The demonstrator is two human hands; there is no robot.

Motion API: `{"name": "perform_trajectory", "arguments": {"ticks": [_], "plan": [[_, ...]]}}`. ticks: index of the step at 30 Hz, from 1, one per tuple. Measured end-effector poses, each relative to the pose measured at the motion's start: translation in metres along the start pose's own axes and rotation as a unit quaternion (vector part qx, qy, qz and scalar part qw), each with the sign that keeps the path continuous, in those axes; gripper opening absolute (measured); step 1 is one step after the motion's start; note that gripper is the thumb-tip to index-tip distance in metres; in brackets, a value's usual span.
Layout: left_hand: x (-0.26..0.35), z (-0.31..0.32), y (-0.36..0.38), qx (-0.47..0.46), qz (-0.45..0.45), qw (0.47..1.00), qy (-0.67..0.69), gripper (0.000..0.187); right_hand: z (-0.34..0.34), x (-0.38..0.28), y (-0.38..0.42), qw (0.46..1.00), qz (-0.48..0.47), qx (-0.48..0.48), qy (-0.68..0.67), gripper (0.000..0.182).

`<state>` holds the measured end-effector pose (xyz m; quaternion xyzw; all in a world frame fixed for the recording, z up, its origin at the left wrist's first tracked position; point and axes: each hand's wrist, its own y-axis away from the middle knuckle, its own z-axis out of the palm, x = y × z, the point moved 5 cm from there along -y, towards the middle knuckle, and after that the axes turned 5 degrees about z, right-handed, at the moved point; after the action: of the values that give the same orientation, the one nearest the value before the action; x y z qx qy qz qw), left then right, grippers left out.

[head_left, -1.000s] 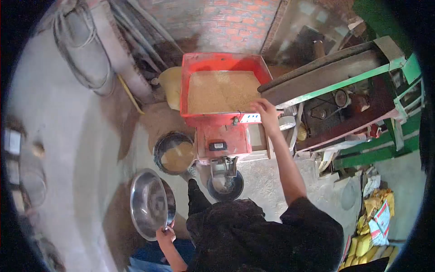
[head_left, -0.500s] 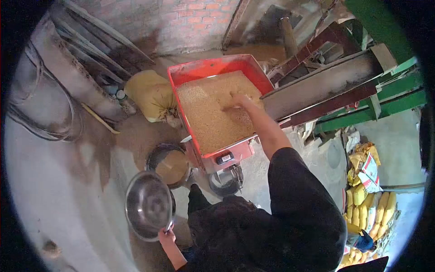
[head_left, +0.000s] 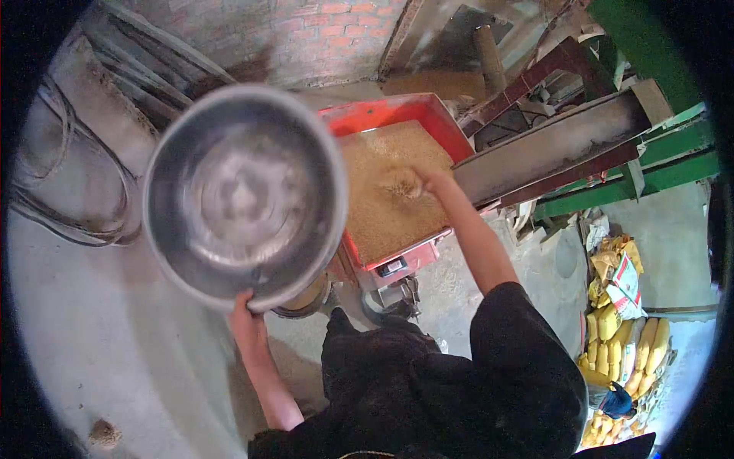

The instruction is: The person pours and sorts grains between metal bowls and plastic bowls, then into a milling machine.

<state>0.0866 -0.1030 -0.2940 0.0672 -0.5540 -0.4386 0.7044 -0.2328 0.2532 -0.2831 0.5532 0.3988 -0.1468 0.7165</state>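
Note:
A wide, shiny metal basin [head_left: 264,206] is raised at the left, its inside facing me. My left hand [head_left: 246,310] grips its lower rim, thumb over the edge. The basin covers the left side of a red hopper [head_left: 451,138] full of golden-brown grain [head_left: 394,226]. Over the grain is my right hand [head_left: 430,182], near the hopper's right side. Blurred grain shows right by its fingers, which are too smeared to tell whether they hold any.
A sloping metal chute [head_left: 550,145] meets the hopper's right side. Below the hopper stands a partly hidden container [head_left: 310,298]. Cables [head_left: 69,168] hang at the left wall. Yellow sacks [head_left: 627,352] are stacked at the right. A brick wall [head_left: 329,38] stands behind.
My left hand has lifted the basin up from low at the left, so it now hides the yellow sack beside the hopper. My right hand has shifted slightly right and down over the grain.

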Motion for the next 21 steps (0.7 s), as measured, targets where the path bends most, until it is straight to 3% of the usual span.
{"name": "perform_trajectory", "arguments": {"ticks": [1,4,6,8,10,12,13,15,17,18,19,21], "plan": [[0.006,0.017,-0.004,-0.013,0.034,0.999,-0.040,0.025,-0.008,-0.007,0.005,0.995,-0.056,-0.038,-0.076,0.030],[0.021,0.079,-0.007,-0.049,0.086,0.992,-0.085,0.031,-0.081,-0.048,-0.015,0.997,0.007,0.056,-0.059,0.027],[0.023,0.108,-0.010,-0.104,0.144,0.967,-0.183,0.035,-0.111,-0.083,-0.017,0.982,-0.088,0.162,-0.031,0.030],[0.016,0.133,-0.011,-0.125,0.138,0.962,-0.202,0.040,-0.060,-0.144,0.058,0.980,-0.122,0.089,-0.129,0.032],[0.008,0.161,-0.004,-0.146,0.135,0.955,-0.219,0.045,-0.074,-0.170,0.040,0.987,-0.137,-0.018,-0.085,0.031],[-0.004,0.195,0.013,-0.228,0.118,0.951,-0.173,0.043,-0.079,-0.202,0.021,0.980,-0.150,0.113,0.071,0.030],[-0.007,0.204,0.017,-0.232,0.118,0.949,-0.176,0.043,-0.072,-0.222,0.020,0.937,-0.236,0.106,0.234,0.028],[-0.026,0.220,0.024,-0.269,0.017,0.925,-0.267,0.043,-0.042,-0.241,0.041,0.886,-0.266,0.095,0.369,0.025],[-0.036,0.234,0.033,-0.276,0.030,0.926,-0.258,0.041,-0.003,-0.253,0.072,0.908,-0.218,0.098,0.344,0.023],[-0.040,0.240,0.037,-0.278,0.045,0.928,-0.245,0.040,0.008,-0.256,0.080,0.887,-0.199,0.142,0.392,0.023],[-0.046,0.244,0.042,-0.298,-0.008,0.930,-0.216,0.038,0.013,-0.255,0.084,0.862,-0.178,0.184,0.438,0.023],[-0.050,0.248,0.050,-0.305,-0.006,0.931,-0.201,0.037,0.017,-0.248,0.086,0.865,-0.190,0.158,0.437,0.024]]}}
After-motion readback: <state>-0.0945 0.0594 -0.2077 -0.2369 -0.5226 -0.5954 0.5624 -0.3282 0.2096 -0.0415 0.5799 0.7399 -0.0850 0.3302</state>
